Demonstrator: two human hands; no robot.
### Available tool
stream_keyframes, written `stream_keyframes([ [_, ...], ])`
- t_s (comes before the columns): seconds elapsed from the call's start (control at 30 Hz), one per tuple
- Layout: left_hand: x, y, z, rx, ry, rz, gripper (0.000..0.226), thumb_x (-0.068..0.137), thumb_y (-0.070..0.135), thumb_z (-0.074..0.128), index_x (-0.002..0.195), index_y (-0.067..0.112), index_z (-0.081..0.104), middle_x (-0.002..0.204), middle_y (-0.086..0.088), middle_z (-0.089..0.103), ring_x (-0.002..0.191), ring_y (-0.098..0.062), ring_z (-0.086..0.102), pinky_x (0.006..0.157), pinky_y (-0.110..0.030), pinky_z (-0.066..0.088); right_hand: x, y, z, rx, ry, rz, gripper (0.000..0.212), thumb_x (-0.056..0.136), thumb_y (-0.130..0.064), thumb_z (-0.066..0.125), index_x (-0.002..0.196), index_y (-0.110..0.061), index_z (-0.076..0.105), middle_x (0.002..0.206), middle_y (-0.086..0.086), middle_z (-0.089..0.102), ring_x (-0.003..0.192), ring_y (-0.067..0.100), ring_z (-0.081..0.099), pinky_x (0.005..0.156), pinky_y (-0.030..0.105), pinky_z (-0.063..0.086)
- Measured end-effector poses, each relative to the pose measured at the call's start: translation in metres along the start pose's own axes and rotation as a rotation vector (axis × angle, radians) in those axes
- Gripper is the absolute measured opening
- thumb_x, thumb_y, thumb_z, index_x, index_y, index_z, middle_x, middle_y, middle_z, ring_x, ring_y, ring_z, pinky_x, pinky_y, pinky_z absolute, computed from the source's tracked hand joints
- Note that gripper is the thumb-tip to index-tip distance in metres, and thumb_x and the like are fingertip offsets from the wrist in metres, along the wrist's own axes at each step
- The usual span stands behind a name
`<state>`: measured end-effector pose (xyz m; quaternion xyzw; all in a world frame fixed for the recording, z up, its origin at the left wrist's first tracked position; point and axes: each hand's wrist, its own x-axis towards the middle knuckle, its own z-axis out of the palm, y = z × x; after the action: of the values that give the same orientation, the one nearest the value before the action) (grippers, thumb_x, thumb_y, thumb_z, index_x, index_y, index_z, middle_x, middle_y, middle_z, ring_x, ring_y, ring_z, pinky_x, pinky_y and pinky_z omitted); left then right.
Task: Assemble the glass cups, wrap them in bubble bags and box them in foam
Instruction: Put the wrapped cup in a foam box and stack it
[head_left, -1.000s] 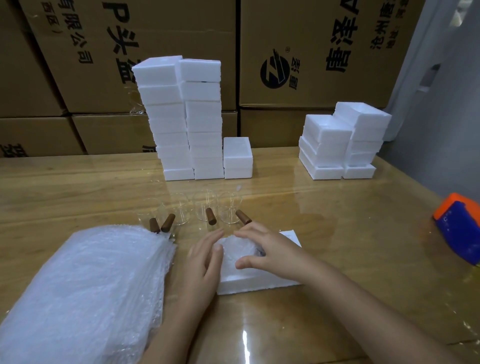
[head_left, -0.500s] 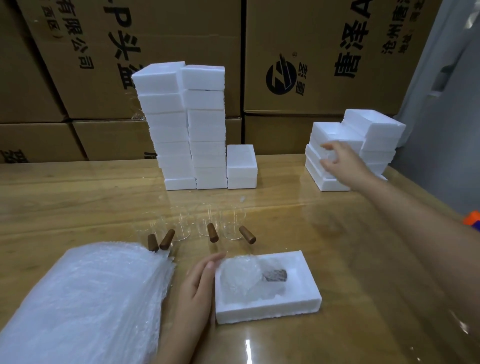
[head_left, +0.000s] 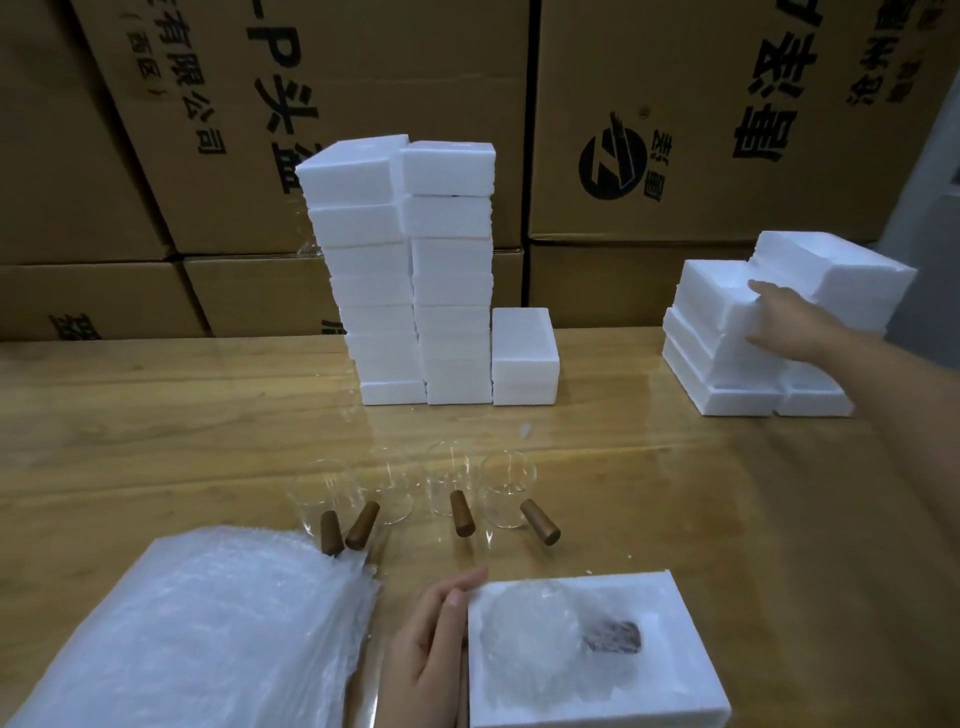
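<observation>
A white foam tray (head_left: 691, 649) lies at the near table edge, and a bubble-wrapped cup (head_left: 535, 644) with a dark handle sits in its hollow. My left hand (head_left: 431, 654) rests with straight fingers against the tray's left wall. Far right, my right hand (head_left: 789, 325) grips the top foam piece (head_left: 719, 291) of a short stack of foam halves (head_left: 727, 400). Several bare glass cups (head_left: 506, 486) with brown wooden handles stand in a row mid-table. A pile of bubble bags (head_left: 197, 634) lies at the near left.
Two tall stacks of closed foam boxes (head_left: 410, 270) and a low one (head_left: 524, 358) stand at the back centre of the wooden table (head_left: 675, 493). Large cardboard cartons (head_left: 675, 104) form a wall behind.
My right hand left the wrapped cup in the tray, reached to the right-hand foam stack and took hold of its top piece. My left hand stayed beside the tray.
</observation>
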<state>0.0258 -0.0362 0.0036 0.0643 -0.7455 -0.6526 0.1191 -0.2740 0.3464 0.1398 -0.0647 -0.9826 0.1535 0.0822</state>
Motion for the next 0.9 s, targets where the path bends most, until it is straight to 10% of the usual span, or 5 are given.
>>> stream_keyframes([
  [0.2, 0.001, 0.006, -0.002, 0.088, -0.006, 0.053, 0.033, 0.096, 0.006, 0.048, 0.094, 0.026, 0.074, 0.099, 0.022, 0.07, 0.097, 0.009, 0.059, 0.074, -0.001, 0.038, -0.013, -0.002, 0.002, -0.004, 0.141, -0.027, 0.066, 0.087, -0.016, 0.063, 0.145, -0.019, 0.03, 0.139, 0.015, 0.032, 0.104, 0.039, 0.054, 0.083, 0.044, 0.045],
  [0.63, -0.003, -0.001, -0.004, 0.005, 0.005, 0.05, 0.028, 0.09, 0.04, 0.045, 0.101, 0.034, 0.069, 0.104, 0.015, 0.07, 0.099, -0.003, 0.064, 0.079, -0.02, 0.048, -0.149, -0.053, -0.025, 0.514, 0.401, -0.329, 0.038, 0.081, -0.029, 0.073, 0.111, -0.028, 0.049, 0.111, -0.01, 0.04, 0.072, 0.007, 0.052, 0.067, 0.017, 0.039],
  [0.9, -0.003, 0.02, -0.008, -0.123, 0.189, 0.171, 0.024, 0.086, 0.034, 0.046, 0.09, 0.037, 0.069, 0.103, 0.018, 0.068, 0.097, -0.001, 0.062, 0.081, -0.028, 0.045, -0.241, -0.054, -0.017, 0.948, -0.014, -0.163, 0.056, 0.069, -0.052, 0.063, 0.115, -0.021, 0.057, 0.096, 0.0, 0.066, 0.071, 0.008, 0.062, 0.06, 0.023, 0.051],
])
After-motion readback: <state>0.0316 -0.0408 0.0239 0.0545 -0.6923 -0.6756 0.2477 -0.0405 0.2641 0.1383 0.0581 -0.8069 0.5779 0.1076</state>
